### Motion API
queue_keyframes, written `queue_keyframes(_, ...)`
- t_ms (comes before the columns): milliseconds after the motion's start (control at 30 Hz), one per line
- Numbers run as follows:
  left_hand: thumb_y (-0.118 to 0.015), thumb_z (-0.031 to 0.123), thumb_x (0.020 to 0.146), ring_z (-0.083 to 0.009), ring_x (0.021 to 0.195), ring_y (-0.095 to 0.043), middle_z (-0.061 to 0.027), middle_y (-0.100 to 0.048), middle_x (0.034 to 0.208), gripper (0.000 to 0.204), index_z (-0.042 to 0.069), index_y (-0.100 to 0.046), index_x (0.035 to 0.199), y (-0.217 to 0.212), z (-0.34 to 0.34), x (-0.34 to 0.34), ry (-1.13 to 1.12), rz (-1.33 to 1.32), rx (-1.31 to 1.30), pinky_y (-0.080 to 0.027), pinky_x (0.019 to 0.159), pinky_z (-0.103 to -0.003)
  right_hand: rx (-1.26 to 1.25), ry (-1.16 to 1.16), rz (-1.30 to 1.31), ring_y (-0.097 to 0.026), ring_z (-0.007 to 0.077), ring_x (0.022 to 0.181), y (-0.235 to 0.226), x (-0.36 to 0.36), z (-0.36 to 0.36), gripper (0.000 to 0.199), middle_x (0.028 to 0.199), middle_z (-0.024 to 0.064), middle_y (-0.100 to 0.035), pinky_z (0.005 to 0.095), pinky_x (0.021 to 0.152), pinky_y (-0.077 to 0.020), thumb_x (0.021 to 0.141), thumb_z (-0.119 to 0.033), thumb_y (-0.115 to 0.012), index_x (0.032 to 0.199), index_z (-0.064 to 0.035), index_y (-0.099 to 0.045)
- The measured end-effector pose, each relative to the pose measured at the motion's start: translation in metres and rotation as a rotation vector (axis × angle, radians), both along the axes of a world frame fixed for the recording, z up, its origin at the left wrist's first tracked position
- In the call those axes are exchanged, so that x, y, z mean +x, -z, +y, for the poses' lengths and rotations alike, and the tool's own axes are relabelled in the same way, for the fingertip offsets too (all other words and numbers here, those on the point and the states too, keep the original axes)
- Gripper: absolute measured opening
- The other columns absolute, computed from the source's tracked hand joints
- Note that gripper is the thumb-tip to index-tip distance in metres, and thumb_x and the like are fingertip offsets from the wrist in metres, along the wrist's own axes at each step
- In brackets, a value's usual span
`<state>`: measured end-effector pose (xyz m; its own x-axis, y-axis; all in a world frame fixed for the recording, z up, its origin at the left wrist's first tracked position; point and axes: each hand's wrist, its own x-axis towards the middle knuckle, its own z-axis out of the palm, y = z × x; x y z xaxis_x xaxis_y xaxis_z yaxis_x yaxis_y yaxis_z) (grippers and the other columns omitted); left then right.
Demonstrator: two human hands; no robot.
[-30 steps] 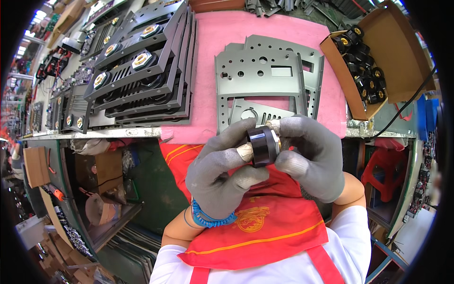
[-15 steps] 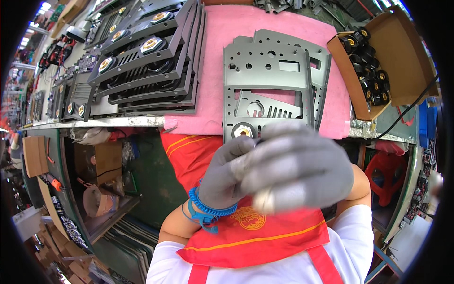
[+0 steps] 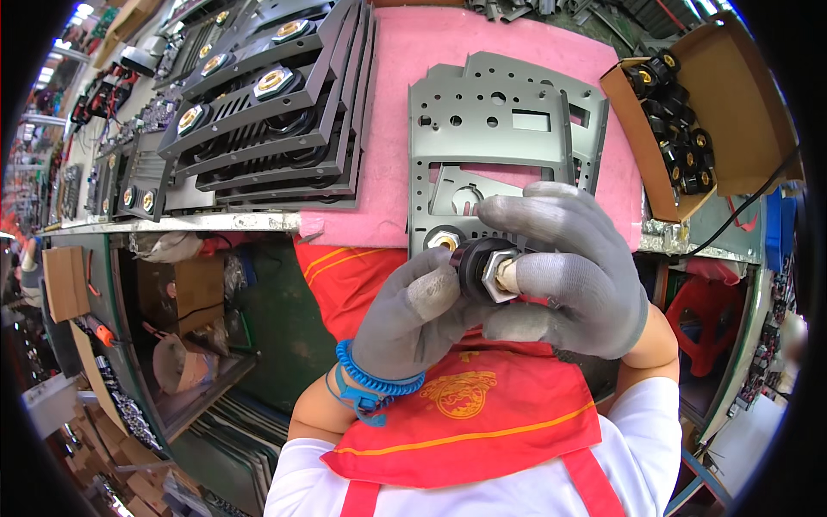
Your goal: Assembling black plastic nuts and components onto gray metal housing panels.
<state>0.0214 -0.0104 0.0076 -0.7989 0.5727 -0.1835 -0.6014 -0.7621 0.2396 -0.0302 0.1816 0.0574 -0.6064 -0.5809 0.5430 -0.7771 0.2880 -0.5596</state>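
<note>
fingers (image 3: 431, 295) of the left hand (image 3: 405, 323), in a gray glove, grasp the black body of a round fitting (image 3: 470, 265) from its left side. the right hand (image 3: 564, 280), gloved the same way, has its fingers bent around the other side, and one fingertip presses against the silver nut (image 3: 497, 276) on the fitting. the fitting is held between the two hands, in front of the worktop (image 3: 250, 221), tilted so that the nut faces right.

just behind it, a second fitting (image 3: 445, 238) with a silver nut and a brass-colored middle sits at the lower left corner of a gray metal panel (image 3: 478, 142). that panel overlaps another one, and both lie on a pink sheet (image 3: 392, 129); the right hand covers part of the near panel. on the left stands a stack of dark panels (image 3: 267, 129) with more fittings mounted on them. on the right, an open cardboard box (image 3: 639, 159) holds many loose black fittings (image 3: 685, 159), with a black cable (image 3: 748, 202) running beside it.

a blue coiled band (image 3: 379, 381) circles the left wrist, and a red apron (image 3: 508, 401) with yellow lines hangs below the hands.
</note>
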Motion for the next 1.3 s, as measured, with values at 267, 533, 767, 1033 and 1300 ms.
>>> queue_keyframes(267, -0.056, 0.015, 0.097, -0.0323, 0.109, -0.062, -0.0257, -0.056, 0.122, 0.026, 0.001, -0.056, 0.12, 0.036, -0.016, 0.024, 0.105, 0.184, 0.04, -0.05, 0.096, -0.047, 0.031, 0.084, 0.02, -0.065, 0.0349, 0.1, -0.016, -0.01, 0.015, 0.024, 0.114, 0.015, -0.066, 0.0456, 0.091, -0.0485, 0.078, -0.015, -0.075, 0.097, -0.0118, -0.061)
queue_keyframes(533, -0.06, 0.021, 0.096, -0.0247, 0.114, -0.061, -0.0154, -0.058, 0.128, 0.044, 0.002, -0.046, 0.133, 0.115, 0.029, 0.011, 0.098, 0.069, 0.136, -0.053, 0.094, -0.042, 0.281, 0.195, -0.086, -0.065, 0.0337, 0.095, 0.043, -0.031, 0.029, 0.026, 0.115, 0.0147, -0.066, 0.038, 0.078, -0.0518, 0.075, -0.008, -0.076, 0.096, -0.0048, -0.06)
queue_keyframes(767, -0.048, 0.029, 0.102, -0.0324, 0.125, -0.053, -0.0146, -0.05, 0.138, 0.047, 0.007, -0.037, 0.141, 0.111, 0.039, 0.017, 0.22, -0.165, 0.401, -0.053, 0.098, -0.048, 0.203, 0.331, -0.123, -0.067, 0.0348, 0.087, 0.04, -0.006, 0.013, 0.027, 0.113, 0.0165, -0.066, 0.0363, 0.07, -0.0541, 0.073, -0.004, -0.076, 0.095, -0.0041, -0.062)
queue_keyframes(1033, -0.058, 0.022, 0.097, -0.0328, 0.117, -0.059, -0.013, -0.055, 0.133, 0.05, 0.008, -0.039, 0.142, 0.109, 0.027, 0.017, 0.257, 0.3, -0.212, -0.051, 0.098, -0.049, 0.167, 0.316, -0.188, -0.068, 0.035, 0.089, 0.043, -0.01, 0.012, 0.026, 0.114, 0.0191, -0.065, 0.0349, 0.073, -0.0546, 0.074, -0.002, -0.076, 0.094, -0.0025, -0.061)
queue_keyframes(1300, -0.068, 0.022, 0.092, -0.0265, 0.124, -0.054, -0.0111, -0.055, 0.133, 0.054, 0.005, -0.044, 0.137, 0.109, 0.038, 0.021, 0.114, 0.102, 0.13, -0.044, 0.107, -0.047, 0.1, 0.359, -0.25, -0.068, 0.0304, 0.09, 0.044, -0.01, 0.009, 0.024, 0.118, 0.0186, -0.065, 0.0324, 0.073, -0.0534, 0.074, 0.001, -0.074, 0.095, -0.0015, -0.061)
